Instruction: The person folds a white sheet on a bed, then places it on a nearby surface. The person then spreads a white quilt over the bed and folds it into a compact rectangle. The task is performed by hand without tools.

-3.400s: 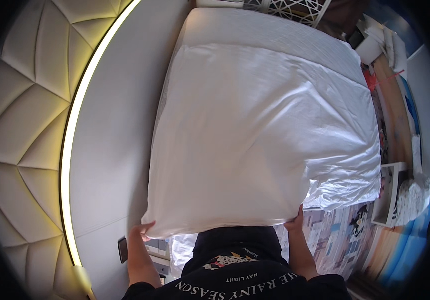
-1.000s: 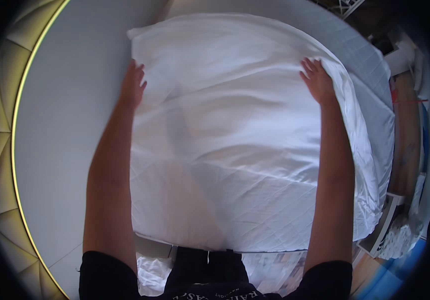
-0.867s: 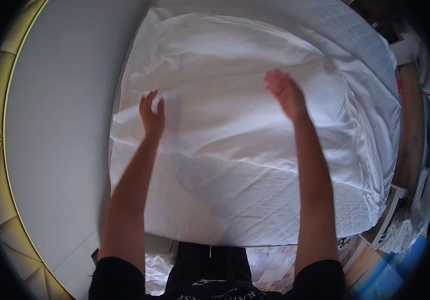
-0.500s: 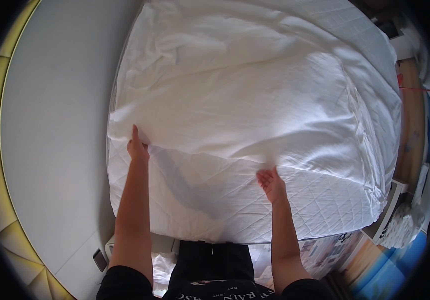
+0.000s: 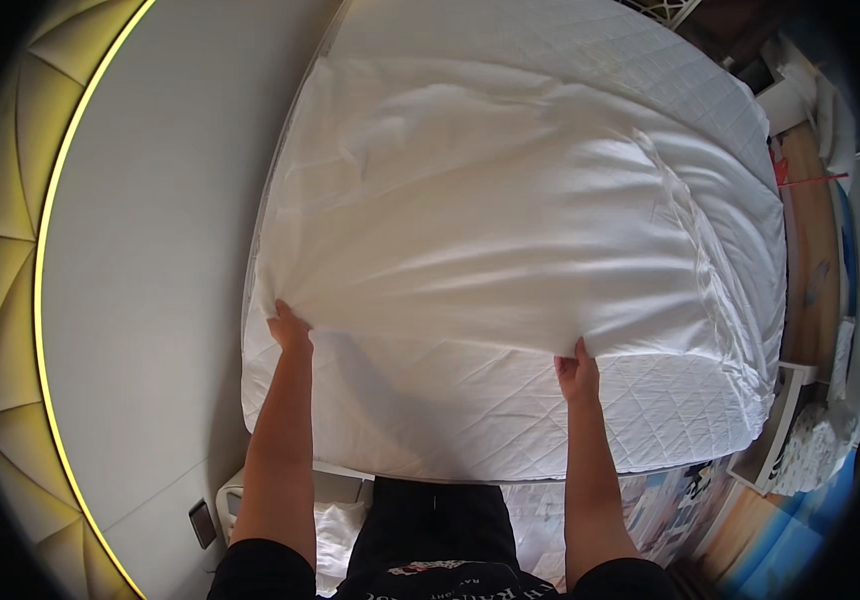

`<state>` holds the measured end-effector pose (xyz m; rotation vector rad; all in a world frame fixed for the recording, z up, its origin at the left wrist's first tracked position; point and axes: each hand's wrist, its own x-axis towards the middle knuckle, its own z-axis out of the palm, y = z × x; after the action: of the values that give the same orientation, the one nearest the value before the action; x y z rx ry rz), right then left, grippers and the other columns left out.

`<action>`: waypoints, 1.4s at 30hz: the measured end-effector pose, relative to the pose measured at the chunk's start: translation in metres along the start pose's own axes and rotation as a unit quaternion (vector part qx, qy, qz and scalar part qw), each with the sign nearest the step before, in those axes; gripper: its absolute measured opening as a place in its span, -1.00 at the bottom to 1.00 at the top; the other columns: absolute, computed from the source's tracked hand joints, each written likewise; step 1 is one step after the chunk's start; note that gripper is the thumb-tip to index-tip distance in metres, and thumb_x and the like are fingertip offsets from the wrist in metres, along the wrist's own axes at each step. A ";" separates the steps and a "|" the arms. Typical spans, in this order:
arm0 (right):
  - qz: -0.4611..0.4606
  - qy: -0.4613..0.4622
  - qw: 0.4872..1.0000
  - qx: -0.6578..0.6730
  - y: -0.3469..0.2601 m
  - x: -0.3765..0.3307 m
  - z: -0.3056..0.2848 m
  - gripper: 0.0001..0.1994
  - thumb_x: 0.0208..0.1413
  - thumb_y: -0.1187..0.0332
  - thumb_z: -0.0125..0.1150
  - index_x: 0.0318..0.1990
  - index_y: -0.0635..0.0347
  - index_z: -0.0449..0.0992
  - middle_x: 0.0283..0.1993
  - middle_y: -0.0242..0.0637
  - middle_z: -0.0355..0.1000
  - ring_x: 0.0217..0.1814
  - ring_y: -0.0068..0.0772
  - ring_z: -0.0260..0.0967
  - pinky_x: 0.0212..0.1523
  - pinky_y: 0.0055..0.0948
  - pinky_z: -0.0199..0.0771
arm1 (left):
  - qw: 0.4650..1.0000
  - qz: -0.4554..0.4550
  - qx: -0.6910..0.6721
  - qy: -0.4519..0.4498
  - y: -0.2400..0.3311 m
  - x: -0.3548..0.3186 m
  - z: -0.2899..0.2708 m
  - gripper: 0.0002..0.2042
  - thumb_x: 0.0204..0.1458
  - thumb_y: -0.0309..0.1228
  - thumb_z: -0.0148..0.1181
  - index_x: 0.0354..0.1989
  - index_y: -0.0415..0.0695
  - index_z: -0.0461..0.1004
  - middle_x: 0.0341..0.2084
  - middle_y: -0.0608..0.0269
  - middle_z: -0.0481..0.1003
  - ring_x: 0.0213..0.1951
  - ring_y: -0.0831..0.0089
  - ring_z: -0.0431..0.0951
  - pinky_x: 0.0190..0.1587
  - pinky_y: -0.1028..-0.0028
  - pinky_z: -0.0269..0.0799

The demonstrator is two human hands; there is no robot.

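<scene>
A white fitted-looking bed sheet (image 5: 450, 210) lies spread over a white quilted mattress (image 5: 490, 420), with a gathered, wrinkled edge along its right side. My left hand (image 5: 290, 328) is closed on the sheet's near edge at the left, by the mattress's left border. Farther right, my right hand (image 5: 577, 374) pinches the same near edge, thumb on top. Between the two hands the cloth is drawn fairly taut, with folds running across it. The quilted surface shows bare nearest me and at the far end.
A grey headboard panel (image 5: 170, 240) with a lit yellow padded border (image 5: 10, 200) stands along the left. White furniture (image 5: 782, 430) and a wooden floor (image 5: 812, 250) lie to the right. A patterned rug (image 5: 650, 510) is at the near right.
My right hand was open beside the sheet's edge and now grips it. Both hands have come nearer to me, my left still holding the edge, and the cloth is pulled flatter.
</scene>
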<state>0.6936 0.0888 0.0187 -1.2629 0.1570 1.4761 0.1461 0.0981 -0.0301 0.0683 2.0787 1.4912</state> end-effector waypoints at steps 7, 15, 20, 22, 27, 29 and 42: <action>0.046 0.054 0.997 -0.024 0.049 -0.098 -0.094 -0.73 0.21 0.28 0.04 0.04 0.06 0.32 -0.16 -0.38 0.43 -0.22 -0.41 0.43 -0.37 -0.42 0.53 | 0.992 -0.068 0.070 0.075 -0.038 -0.069 -0.105 -0.49 0.14 -0.12 0.02 0.13 -0.23 0.21 -0.15 0.07 0.43 -0.32 0.26 0.51 -0.63 0.34 0.43; 0.117 0.099 0.982 -0.109 0.069 -0.167 -0.173 -0.70 0.18 0.23 0.08 0.05 -0.02 0.28 -0.22 -0.33 0.39 -0.32 -0.30 0.40 -0.45 -0.37 0.49 | 0.985 -0.101 0.090 0.104 -0.098 -0.147 -0.230 -0.57 0.16 -0.24 -0.01 0.12 -0.24 0.25 -0.18 0.09 0.44 -0.38 0.34 0.49 -0.63 0.41 0.38; 0.109 0.225 0.965 -0.085 0.088 -0.157 -0.197 -0.72 0.21 0.26 0.01 0.03 0.11 0.27 -0.35 -0.20 0.39 -0.49 -0.20 0.39 -0.47 -0.24 0.51 | 0.969 -0.142 0.099 0.174 -0.155 -0.164 -0.273 -0.53 0.07 -0.31 0.11 0.09 -0.37 0.27 -0.14 -0.06 0.47 -0.15 0.16 0.50 -0.10 0.27 0.41; 0.185 0.240 0.922 -0.242 0.084 -0.144 -0.203 -0.72 0.21 0.24 0.00 -0.05 0.23 0.33 -0.41 -0.13 0.41 -0.49 -0.16 0.42 -0.50 -0.18 0.51 | 0.955 -0.168 0.176 0.170 -0.154 -0.171 -0.270 -0.47 0.01 -0.27 0.18 0.08 -0.39 0.26 -0.11 -0.12 0.44 -0.12 0.10 0.49 -0.06 0.26 0.39; 0.215 -0.096 0.520 -0.821 0.099 -0.132 -0.103 -0.60 0.12 0.15 0.02 -0.53 0.37 0.45 -0.65 -0.13 0.42 -0.59 -0.26 0.50 -0.54 -0.29 0.50 | 0.867 0.056 0.396 0.297 -0.121 -0.161 -0.249 -0.15 -0.35 -0.30 0.44 0.18 -0.30 0.13 0.07 -0.09 0.24 0.13 -0.04 0.20 0.17 0.13 0.14; 0.073 -0.182 0.602 -0.774 0.117 -0.124 -0.054 -0.63 0.11 0.17 0.04 -0.60 0.28 0.41 -0.71 -0.26 0.39 -0.66 -0.44 0.40 -0.58 -0.44 0.40 | 0.870 0.154 0.428 0.189 -0.077 -0.158 -0.223 -0.18 -0.37 -0.35 0.42 0.17 -0.18 0.17 0.12 -0.01 0.18 0.16 0.03 0.16 0.19 0.13 0.10; -0.487 -0.343 0.529 -0.604 0.273 0.021 0.324 -0.84 0.03 0.44 0.19 -0.22 0.19 0.44 -0.13 -0.15 0.41 -0.15 -0.13 0.38 -0.18 -0.32 0.43 | 0.833 0.257 0.473 -0.128 0.006 -0.097 -0.133 -0.61 -0.37 -0.58 0.28 -0.24 0.02 0.51 0.03 0.22 0.21 0.16 0.05 0.10 0.19 0.08 0.00</action>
<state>0.2930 0.2263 -0.0034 -1.1672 -2.1149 0.7483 0.1621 -0.0479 0.0441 1.2075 2.4499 0.4729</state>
